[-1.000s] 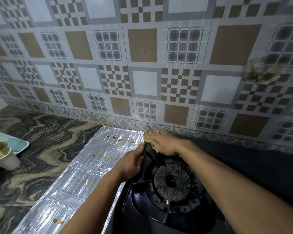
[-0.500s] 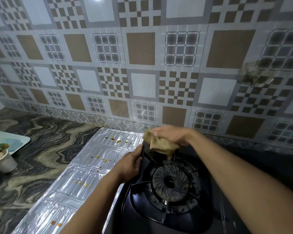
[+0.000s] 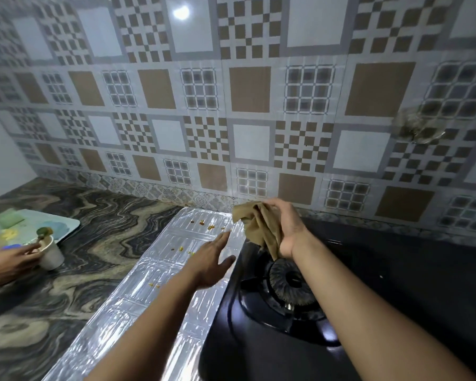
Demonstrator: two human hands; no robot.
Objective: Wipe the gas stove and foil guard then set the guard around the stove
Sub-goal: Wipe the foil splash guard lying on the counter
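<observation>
A brown cloth (image 3: 261,229) is bunched and clasped in the right hand (image 3: 285,229), which is held raised above the far left corner of the black gas stove (image 3: 382,292); the cloth hangs down from the fingers toward the round burner (image 3: 290,281) just below the wrist. The left hand (image 3: 208,261) is spread flat with fingers extended and nothing gripped, held over the seam where the foil guard (image 3: 149,287) meets the stove's left edge. The foil guard is laid flat on the marbled counter (image 3: 74,257), stretching from beneath the left hand toward the tiled wall (image 3: 248,105) and back toward the viewer; small yellow and orange crumbs (image 3: 201,222) are scattered on it beyond the left fingertips. Well to the left of both hands, another person's hand (image 3: 8,264) is seen at a white cup (image 3: 50,255) beside a pale tray (image 3: 63,225).
</observation>
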